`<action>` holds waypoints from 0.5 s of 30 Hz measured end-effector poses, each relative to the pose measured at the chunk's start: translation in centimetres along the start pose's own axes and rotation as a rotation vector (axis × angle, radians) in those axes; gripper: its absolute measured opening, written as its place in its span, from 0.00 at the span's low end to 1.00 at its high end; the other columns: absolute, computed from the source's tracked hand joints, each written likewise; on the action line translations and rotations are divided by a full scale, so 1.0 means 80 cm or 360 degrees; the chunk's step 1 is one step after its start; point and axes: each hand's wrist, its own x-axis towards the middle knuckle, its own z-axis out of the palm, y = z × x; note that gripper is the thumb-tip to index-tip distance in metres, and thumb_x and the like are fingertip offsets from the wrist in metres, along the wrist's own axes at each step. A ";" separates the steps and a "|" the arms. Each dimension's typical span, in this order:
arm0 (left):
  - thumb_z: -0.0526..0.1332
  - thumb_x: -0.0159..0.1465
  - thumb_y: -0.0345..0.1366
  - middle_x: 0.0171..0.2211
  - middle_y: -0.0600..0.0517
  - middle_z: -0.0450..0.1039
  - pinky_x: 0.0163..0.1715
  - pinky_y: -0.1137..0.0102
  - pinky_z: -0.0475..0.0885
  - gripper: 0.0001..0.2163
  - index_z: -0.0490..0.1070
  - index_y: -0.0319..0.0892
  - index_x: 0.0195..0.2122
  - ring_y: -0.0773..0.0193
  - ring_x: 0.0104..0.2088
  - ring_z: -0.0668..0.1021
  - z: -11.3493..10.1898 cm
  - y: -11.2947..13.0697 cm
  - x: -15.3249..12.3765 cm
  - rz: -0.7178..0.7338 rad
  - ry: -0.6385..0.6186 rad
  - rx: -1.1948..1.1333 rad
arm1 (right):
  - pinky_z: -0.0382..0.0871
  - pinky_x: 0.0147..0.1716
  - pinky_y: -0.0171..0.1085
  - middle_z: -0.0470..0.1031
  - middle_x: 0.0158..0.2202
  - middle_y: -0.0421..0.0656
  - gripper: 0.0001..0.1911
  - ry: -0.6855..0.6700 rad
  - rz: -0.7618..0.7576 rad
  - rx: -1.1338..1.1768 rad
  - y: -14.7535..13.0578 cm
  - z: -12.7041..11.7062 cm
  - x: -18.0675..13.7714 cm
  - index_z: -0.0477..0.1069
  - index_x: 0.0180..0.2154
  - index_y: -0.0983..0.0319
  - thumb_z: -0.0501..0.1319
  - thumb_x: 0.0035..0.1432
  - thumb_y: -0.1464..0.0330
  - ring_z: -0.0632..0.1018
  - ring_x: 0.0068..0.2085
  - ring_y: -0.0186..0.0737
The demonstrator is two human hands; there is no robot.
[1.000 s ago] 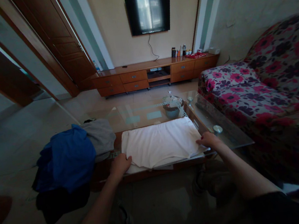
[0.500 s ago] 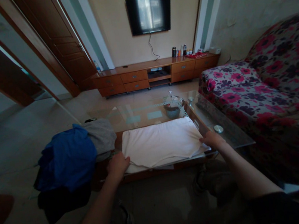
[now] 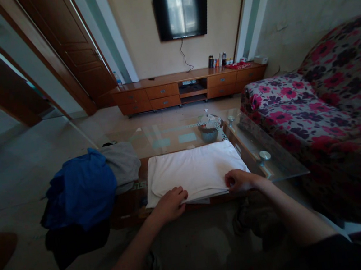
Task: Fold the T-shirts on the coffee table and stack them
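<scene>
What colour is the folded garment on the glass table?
Plain white; the folded garment shows best in the head view.

Both hands, left hand and right hand, grip the near edge of a folded white cloth on a glass-topped coffee table.

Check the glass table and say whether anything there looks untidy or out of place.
At the left end of the glass table, a blue garment and a grey garment lie heaped and crumpled, with dark cloth hanging off the edge towards the floor. The white cloth, touched by the left hand and right hand, lies flat.
</scene>
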 end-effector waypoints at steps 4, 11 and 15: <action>0.60 0.62 0.34 0.46 0.47 0.72 0.47 0.63 0.69 0.10 0.68 0.46 0.45 0.55 0.47 0.74 0.001 -0.010 -0.002 -0.0053 0.0007 0.0022 | 0.60 0.28 0.31 0.77 0.33 0.41 0.19 0.0018 0.0000 0.0020 0.001 -0.002 -0.001 0.79 0.38 0.63 0.74 0.43 0.62 0.73 0.32 0.36; 0.57 0.63 0.31 0.43 0.49 0.72 0.42 0.67 0.69 0.07 0.67 0.46 0.42 0.59 0.43 0.76 -0.001 -0.016 -0.002 -0.0046 -0.0016 -0.0010 | 0.61 0.28 0.32 0.75 0.29 0.40 0.10 0.0048 -0.0024 0.0112 0.001 -0.001 0.003 0.76 0.32 0.63 0.68 0.50 0.63 0.72 0.30 0.35; 0.56 0.64 0.31 0.42 0.50 0.72 0.43 0.68 0.68 0.05 0.66 0.46 0.40 0.60 0.43 0.76 -0.009 -0.015 -0.002 -0.0057 0.0071 0.0112 | 0.61 0.30 0.31 0.74 0.30 0.39 0.06 0.0288 -0.0125 0.0146 -0.002 -0.003 0.005 0.73 0.32 0.62 0.66 0.48 0.69 0.71 0.31 0.34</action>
